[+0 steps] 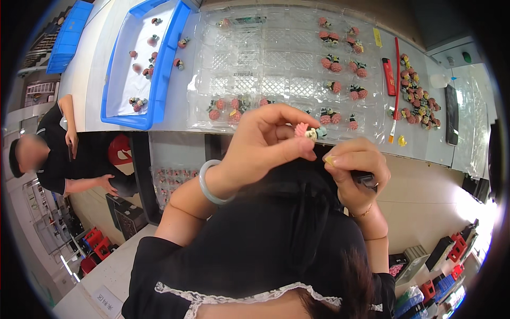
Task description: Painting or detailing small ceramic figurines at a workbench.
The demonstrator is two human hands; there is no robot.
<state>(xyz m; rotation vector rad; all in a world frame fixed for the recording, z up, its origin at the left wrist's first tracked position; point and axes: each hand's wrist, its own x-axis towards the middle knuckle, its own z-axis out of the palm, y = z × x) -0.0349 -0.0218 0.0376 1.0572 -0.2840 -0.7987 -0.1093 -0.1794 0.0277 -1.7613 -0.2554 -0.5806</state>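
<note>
L hand point(260, 142) pinches sm. pink figurine point(303, 131); R hand point(362, 169), just beside, pinches tiny yellow pc. point(329, 160); clear plastic tray point(291, 61) beyond both.

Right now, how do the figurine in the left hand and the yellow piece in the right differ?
The figurine is pink, cream and blue-grey; the yellow piece shows one colour. The figurine looks larger; the yellow piece barely shows. Both are pinched, one by the left hand, one by the right hand.
</note>
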